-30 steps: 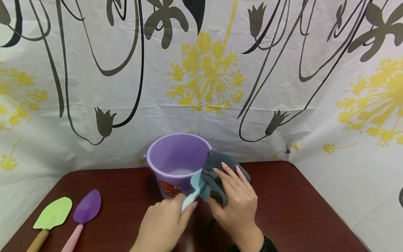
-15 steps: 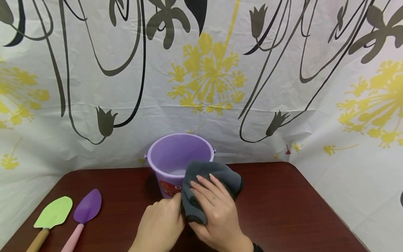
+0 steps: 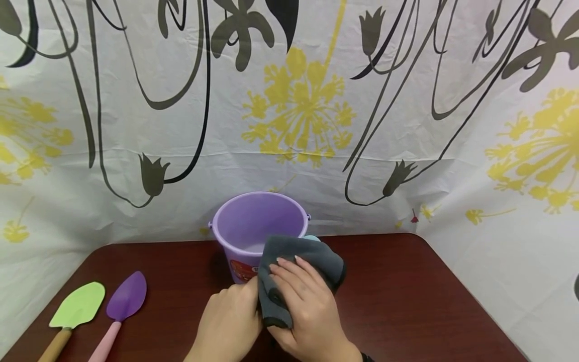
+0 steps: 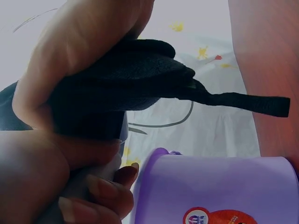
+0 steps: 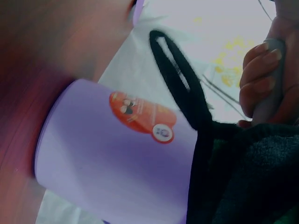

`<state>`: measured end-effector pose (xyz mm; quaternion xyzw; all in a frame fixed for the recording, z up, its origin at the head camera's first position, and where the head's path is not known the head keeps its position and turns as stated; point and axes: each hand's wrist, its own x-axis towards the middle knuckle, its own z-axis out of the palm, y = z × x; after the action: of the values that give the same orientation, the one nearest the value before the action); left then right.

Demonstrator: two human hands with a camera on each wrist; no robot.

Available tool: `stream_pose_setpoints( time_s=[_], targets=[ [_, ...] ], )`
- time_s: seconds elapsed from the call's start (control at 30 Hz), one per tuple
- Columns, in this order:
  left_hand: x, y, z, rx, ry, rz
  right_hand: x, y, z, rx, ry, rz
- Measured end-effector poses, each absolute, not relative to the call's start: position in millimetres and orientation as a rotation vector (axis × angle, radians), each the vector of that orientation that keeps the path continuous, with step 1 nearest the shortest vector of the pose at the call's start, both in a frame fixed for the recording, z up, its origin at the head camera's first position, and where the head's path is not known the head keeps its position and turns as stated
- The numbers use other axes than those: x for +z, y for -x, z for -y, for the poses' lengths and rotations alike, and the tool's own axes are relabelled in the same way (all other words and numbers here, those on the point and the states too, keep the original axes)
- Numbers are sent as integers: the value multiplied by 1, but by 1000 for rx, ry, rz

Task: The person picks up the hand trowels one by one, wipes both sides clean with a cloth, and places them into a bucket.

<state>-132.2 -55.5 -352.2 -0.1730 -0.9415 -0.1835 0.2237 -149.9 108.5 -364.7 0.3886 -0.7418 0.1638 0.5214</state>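
My left hand point(image 3: 228, 317) grips the light blue trowel point(image 3: 312, 238) by its handle, fingers curled round it in the right wrist view. Most of its blade is hidden under a dark grey cloth point(image 3: 289, 251); only a bit of the tip shows past the far edge. My right hand point(image 3: 312, 306) holds this cloth over the blade, with fingers spread on top and the thumb on the near side. A dark loop point(image 5: 180, 77) sticks out from the cloth's edge. Just behind both hands stands a purple bucket point(image 3: 260, 221), upright, with a red sticker on its front.
At the left of the dark red-brown table point(image 3: 407, 301) lie a green trowel point(image 3: 79, 306) with a wooden handle and a purple trowel point(image 3: 126, 296) with a pink handle. A white flower-printed sheet point(image 3: 181, 136) hangs behind and beside the table.
My right hand has moved left and nearer with the cloth, down over the trowel's blade, which showed earlier. In the last half second it has shifted only slightly, and the tip shows again.
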Motion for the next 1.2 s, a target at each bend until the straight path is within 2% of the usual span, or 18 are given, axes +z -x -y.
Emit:
stream_pose_setpoints(
  time_s=[0.3, 1.2],
  targets=[
    [-352, 135, 51, -518, 476, 2594, -363, 156, -116, 438, -817, 1769],
    [-347, 135, 56, -528, 445, 2587, -357, 182, -153, 591, -697, 1613]
  ],
)
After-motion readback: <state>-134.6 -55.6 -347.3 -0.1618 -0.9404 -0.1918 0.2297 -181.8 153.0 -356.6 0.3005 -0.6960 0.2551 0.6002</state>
